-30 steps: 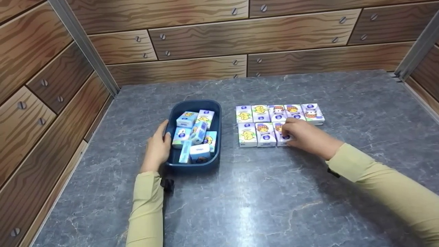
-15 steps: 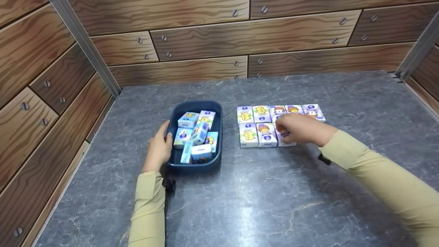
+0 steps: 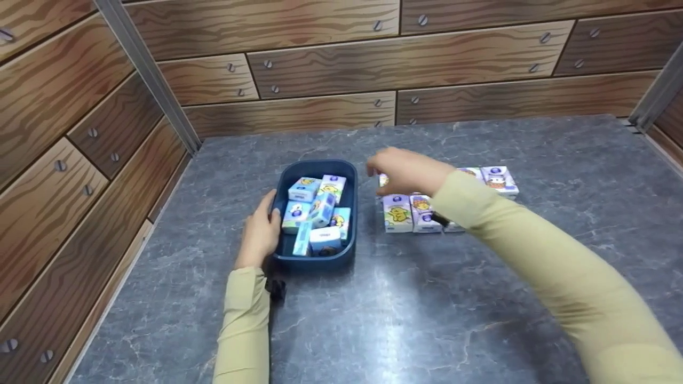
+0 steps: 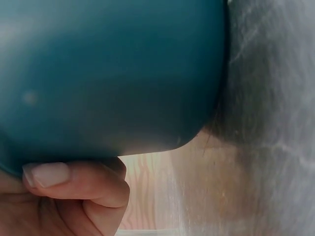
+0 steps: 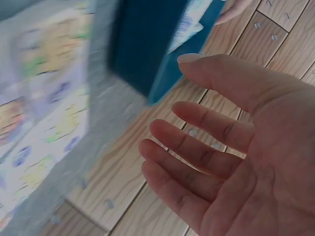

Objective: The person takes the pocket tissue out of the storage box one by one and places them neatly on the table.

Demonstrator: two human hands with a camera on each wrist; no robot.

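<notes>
My left hand (image 3: 260, 230) rests against the outer left wall of a dark blue plastic bin (image 3: 315, 263). In the left wrist view, the thumb (image 4: 51, 175) lies along the bin's outer wall. Inside the bin lie several small tissue packs (image 3: 297, 214), mostly light blue with cartoon prints, at mixed angles. My right hand (image 3: 410, 172) hovers over the left part of two rows of purple-and-white tissue packs (image 3: 397, 214), right of the bin. Its fingers are spread and loosely bent, holding nothing, as the right wrist view shows. The hand and sleeve hide part of both rows.
The grey marbled table (image 3: 405, 304) stretches in front of the bin and the rows. Wood-patterned walls (image 3: 331, 74) stand behind and on the left, joined by a metal corner post (image 3: 155, 80). Black wrist straps show at both cuffs.
My right hand has lifted off the front-row tissue packs and moved left toward the bin, its fingers opening. My left hand stays at the bin. The head view has shifted slightly.
</notes>
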